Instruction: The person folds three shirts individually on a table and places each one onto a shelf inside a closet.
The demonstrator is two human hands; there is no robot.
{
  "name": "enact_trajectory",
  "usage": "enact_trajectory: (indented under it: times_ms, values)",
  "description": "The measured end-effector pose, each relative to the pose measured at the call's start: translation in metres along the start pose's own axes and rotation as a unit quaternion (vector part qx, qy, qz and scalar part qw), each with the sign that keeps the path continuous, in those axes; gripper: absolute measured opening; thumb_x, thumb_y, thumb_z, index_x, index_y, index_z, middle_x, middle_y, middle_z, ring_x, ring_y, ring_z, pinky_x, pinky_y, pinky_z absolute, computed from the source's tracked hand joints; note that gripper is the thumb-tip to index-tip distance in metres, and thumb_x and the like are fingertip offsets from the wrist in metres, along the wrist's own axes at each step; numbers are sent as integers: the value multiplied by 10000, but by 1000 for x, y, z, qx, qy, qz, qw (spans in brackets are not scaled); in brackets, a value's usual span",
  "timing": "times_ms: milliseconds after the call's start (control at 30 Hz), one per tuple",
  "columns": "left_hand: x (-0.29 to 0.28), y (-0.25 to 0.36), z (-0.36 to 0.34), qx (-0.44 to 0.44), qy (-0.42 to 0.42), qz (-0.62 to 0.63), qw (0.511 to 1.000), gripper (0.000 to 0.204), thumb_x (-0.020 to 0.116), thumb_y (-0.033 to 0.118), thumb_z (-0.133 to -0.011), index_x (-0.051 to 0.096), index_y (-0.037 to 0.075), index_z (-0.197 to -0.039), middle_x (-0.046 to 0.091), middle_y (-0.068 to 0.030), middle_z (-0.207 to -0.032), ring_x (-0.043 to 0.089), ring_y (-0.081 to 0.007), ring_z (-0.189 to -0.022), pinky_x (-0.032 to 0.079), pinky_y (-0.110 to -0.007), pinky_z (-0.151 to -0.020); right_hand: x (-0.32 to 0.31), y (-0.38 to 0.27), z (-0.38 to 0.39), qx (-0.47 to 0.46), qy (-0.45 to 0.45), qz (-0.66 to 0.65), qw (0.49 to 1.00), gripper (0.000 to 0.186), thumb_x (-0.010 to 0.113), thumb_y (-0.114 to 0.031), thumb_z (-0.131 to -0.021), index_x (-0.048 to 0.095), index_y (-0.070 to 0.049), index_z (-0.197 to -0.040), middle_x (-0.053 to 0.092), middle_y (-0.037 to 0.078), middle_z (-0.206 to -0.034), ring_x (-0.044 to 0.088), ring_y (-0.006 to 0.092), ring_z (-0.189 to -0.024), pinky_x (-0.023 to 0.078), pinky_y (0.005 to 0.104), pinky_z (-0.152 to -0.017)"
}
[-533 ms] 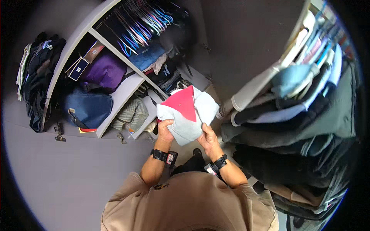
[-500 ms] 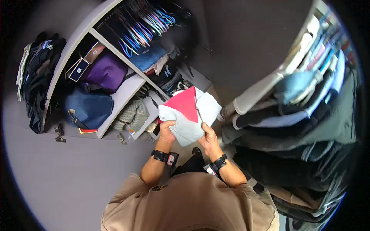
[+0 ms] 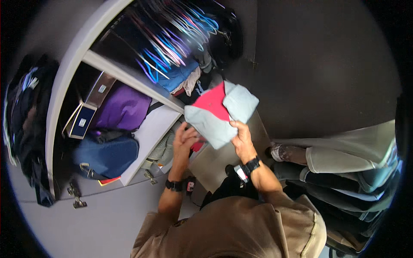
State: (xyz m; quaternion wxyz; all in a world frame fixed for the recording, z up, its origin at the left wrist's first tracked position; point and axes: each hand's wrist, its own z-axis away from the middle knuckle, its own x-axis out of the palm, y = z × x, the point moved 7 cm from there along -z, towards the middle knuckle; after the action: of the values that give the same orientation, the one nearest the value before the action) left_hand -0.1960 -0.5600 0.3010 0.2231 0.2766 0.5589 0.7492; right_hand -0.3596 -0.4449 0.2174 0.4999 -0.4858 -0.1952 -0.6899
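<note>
A folded light grey garment with a pinkish-red panel (image 3: 209,133) is held out in front of me, tilted. My right hand (image 3: 244,137) grips its lower right edge, with the thumb on top. Just left of the garment, my left hand (image 3: 185,139) is raised with its fingers apart and somewhat blurred; it seems to hold nothing. Both wrists wear black straps with small devices.
An open wardrobe on the left holds coloured hangers (image 3: 172,47), a purple bag (image 3: 124,105), a navy bag (image 3: 107,155), boxes (image 3: 81,120) and folded clothes (image 3: 183,77). Dark clothes (image 3: 32,116) hang at far left. More garments (image 3: 340,165) hang on the right.
My left hand has let go of the garment and moved away to its left. The right hand still holds it. The view has turned toward the wardrobe, which looks larger.
</note>
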Motion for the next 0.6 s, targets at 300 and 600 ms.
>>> enact_trajectory:
  times_ms: [300,600]
  values:
    - [-91,69,-6,269,132,-615,729,566,606,104,-731,514,-6,-1279,575,-216,-1239,545,-366,-1135,402,-449,-1010,82,-3,-158,-386,-206,419,796,306,618,82,-787,624,-43,-1066,660,119,-1142,605,202,-1078,439,321,-966]
    - [-113,44,-15,104,68,-800,587,816,665,269,-661,363,-39,-1353,407,-286,-1299,373,-480,-1203,247,-591,-1050,84,72,-262,-28,-158,44,986,204,683,-20,-748,670,30,-945,687,114,-971,655,214,-902,513,338,-857]
